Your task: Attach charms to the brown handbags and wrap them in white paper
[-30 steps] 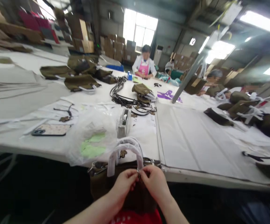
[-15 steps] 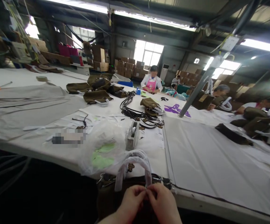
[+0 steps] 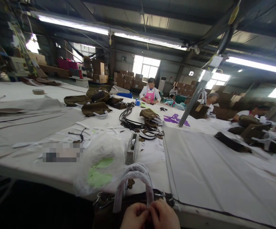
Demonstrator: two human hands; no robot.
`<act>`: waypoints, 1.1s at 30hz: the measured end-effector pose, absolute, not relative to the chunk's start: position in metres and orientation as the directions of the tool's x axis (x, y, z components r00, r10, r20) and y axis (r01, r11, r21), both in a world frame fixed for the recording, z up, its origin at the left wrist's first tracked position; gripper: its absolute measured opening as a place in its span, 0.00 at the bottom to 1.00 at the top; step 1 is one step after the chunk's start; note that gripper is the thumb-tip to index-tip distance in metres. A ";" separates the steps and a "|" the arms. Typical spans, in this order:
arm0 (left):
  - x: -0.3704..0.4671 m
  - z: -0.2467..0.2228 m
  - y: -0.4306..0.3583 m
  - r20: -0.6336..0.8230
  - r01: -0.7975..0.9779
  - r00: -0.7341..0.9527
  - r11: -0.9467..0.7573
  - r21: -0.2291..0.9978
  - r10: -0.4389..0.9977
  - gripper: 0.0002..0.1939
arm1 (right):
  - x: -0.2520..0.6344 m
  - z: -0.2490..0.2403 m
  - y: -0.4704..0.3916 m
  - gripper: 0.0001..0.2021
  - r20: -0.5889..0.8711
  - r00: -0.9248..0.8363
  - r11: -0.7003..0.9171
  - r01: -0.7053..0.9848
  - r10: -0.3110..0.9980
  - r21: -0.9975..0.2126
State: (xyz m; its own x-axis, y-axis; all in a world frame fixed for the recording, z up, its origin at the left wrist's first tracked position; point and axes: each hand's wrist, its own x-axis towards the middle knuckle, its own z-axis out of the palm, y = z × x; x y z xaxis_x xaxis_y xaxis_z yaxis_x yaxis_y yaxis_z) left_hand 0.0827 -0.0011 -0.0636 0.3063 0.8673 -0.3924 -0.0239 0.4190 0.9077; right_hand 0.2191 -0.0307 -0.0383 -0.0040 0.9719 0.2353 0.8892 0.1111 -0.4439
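Observation:
A dark brown handbag (image 3: pixel 106 211) stands at the table's near edge, its handles (image 3: pixel 134 175) upright and covered in white wrapping. My left hand (image 3: pixel 135 217) and my right hand (image 3: pixel 165 217) meet at the right foot of the front handle. Thumbs and fingers of both are pinched together on the wrapping there, and the exact spot between the fingertips is hidden. Behind the handles hangs a small patterned charm (image 3: pixel 130 183). Beyond the bag stands a tape dispenser (image 3: pixel 131 151), and left of it lies a clear plastic bag (image 3: pixel 80 178) with green pieces inside.
Black straps (image 3: pixel 128 122) lie mid-table near several brown bags (image 3: pixel 96 109). A slanted metal pole (image 3: pixel 192 101) rises from the table. Grey sheets (image 3: pixel 20 109) are stacked at left. A co-worker in a pink apron (image 3: pixel 149 95) sits across; others work at right.
The view has tilted up, so the table, bag and hands sit lower in the picture. Both hands keep their pinch at the same handle foot.

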 end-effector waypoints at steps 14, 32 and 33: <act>0.079 -0.030 -0.016 -0.443 -0.070 0.266 0.475 0.877 0.856 0.15 | 0.221 0.011 -0.032 0.07 -0.009 0.095 -0.079 0.765 0.995 -0.639; 0.064 -0.017 -0.010 0.214 0.169 0.251 -0.260 0.951 0.944 0.05 | 0.218 0.015 -0.039 0.08 0.039 0.082 0.011 0.321 0.996 -0.947; 0.062 -0.016 -0.007 0.199 0.141 0.252 -0.240 0.961 0.947 0.05 | 0.220 0.016 -0.040 0.07 0.003 0.080 -0.018 0.266 0.997 -0.964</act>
State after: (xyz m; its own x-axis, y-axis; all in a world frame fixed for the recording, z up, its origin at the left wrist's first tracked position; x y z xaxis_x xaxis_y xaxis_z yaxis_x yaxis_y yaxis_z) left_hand 0.0624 -0.0073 -0.0156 0.2519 0.9470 0.1992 0.1414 -0.2397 0.9605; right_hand 0.2204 -0.0402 0.0159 0.0799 0.9968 0.0033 0.2655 -0.0181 -0.9639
